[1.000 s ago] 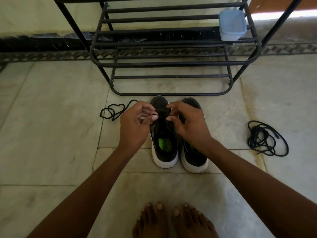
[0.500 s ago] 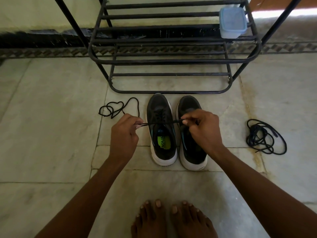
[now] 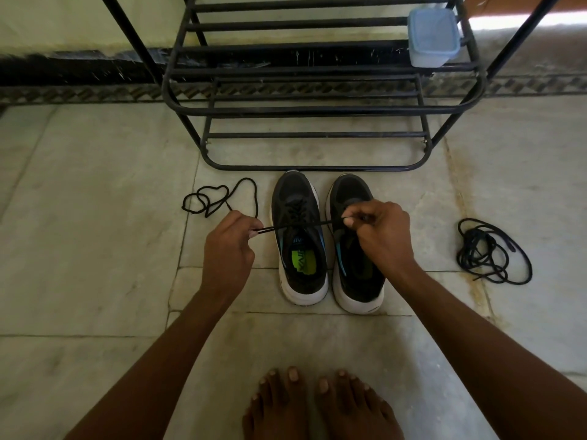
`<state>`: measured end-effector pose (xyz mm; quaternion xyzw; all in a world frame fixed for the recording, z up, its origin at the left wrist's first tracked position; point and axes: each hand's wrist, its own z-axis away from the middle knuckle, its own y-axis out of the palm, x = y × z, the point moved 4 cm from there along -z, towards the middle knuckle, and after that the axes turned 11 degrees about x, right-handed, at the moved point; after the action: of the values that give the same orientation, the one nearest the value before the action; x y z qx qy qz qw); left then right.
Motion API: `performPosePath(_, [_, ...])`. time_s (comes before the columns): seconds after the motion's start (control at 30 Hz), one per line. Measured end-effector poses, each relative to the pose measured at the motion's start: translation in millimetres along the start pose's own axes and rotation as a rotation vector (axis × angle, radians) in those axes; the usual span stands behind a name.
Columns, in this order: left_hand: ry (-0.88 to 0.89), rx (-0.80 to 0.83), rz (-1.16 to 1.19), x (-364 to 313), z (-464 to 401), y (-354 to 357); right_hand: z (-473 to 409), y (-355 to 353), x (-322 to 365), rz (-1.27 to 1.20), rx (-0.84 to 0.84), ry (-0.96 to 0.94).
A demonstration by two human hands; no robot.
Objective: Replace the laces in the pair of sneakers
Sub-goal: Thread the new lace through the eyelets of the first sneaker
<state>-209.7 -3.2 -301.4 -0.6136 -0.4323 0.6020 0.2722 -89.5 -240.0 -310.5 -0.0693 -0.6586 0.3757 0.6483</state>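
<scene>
Two sneakers: they stand side by side on the floor (image 3: pixel 95 249), toes pointing at the black shoe rack (image 3: pixel 317 109), just in front of its bottom bar.
Left sneaker (image 3: pixel 298 239): it has a black lace (image 3: pixel 298 224) crossed through its holes, and a bright green patch shows inside.
Right sneaker (image 3: pixel 349 198): it sits just beside the left sneaker, on the side away from the loose end. I cannot tell if it has a lace, because a hand covers its middle.
Left hand (image 3: pixel 230 246): its fingers are curled and pinch one end of the lace, just beside the left sneaker.
Right hand (image 3: pixel 378 236): its fingers are curled and pinch the other end of the lace, above the right sneaker.
Lace now: it runs straight and tight between both hands, across the top of the left sneaker.
Loose end (image 3: pixel 219 198): more of the lace lies in curls on the floor, beside the left sneaker's toe, on the side of the left hand.
Other laces (image 3: pixel 492 252): a black bundle lies on the floor, well apart from the left sneaker, past the right sneaker.
Step now: I think the lace is being pulled snug and even in the left sneaker.
Next move: it looks like the ends must go through any holes left, or be tied. Both sides need the same gentle pull, so the lace stays even.
Then: the right sneaker likely needs its turn.
Box (image 3: pixel 433 36): a small blue tub sits on the shoe rack, far from the left sneaker.
</scene>
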Motion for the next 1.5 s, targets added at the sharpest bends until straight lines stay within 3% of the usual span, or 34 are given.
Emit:
performPosePath(0.33, [-0.024,-0.057,0.114,1,3,0,0,-2,5,0.006,0.032,-0.071])
performPosePath(0.53, [-0.196,0.113,0.311,34,-5,12,-6,-9,30,0.151,0.109,-0.278])
performPosePath(0.7, [-0.294,0.097,0.153,67,-22,11,-33,25,56,0.227,0.381,-0.410])
performPosePath(0.77, [-0.255,0.207,-0.014,77,-32,18,-41,42,68,0.267,0.444,-0.469])
performPosePath(0.87, [-0.340,0.414,-0.183,85,-38,29,-48,60,85,0.320,0.489,-0.553])
performPosePath(0.97, [-0.379,0.490,-0.348,79,-37,32,-53,73,98,0.373,0.504,-0.589])
performPosePath(1.07, [-0.314,0.392,-0.119,67,-25,24,-58,89,104,0.431,0.540,-0.571])
performPosePath(1.17, [-0.156,0.058,0.244,33,-10,-8,-51,94,107,0.337,0.708,-0.508])
performPosePath(1.23, [-0.123,-0.133,0.289,19,2,-36,-44,90,106,0.138,0.818,-0.420])
performPosePath(1.3, [-0.240,-0.202,0.174,28,10,-57,-40,82,109,-0.001,0.815,-0.397])
performPosePath(1.33, [-0.366,-0.151,0.053,42,15,-62,-41,76,111,-0.044,0.774,-0.409])
performPosePath(1.43, [-0.823,0.287,-0.323,84,29,-68,-47,56,115,-0.009,0.653,-0.455])
performPosePath(1.5, [-0.857,0.483,-0.382,93,32,-67,-44,51,124,0.046,0.693,-0.510])
